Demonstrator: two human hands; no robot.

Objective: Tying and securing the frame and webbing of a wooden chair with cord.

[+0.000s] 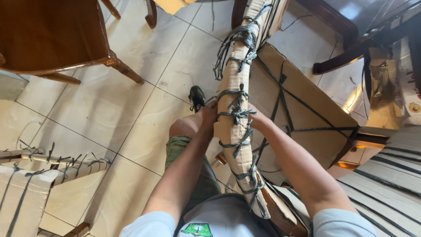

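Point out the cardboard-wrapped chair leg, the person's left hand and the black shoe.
cardboard-wrapped chair leg (234, 98): head view, on the cardboard between two black ties.
left hand (208, 115): head view, back of the hand against the leg.
black shoe (196, 97): head view, its laced upper.

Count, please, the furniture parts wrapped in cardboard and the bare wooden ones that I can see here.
Cardboard-wrapped and tied with dark strapping: 3: the long leg that the left hand and right hand touch, the flat panel behind it, the piece at lower left.
Bare wooden: 2: the chair at upper left, the dark frame at upper right.
Total: 5
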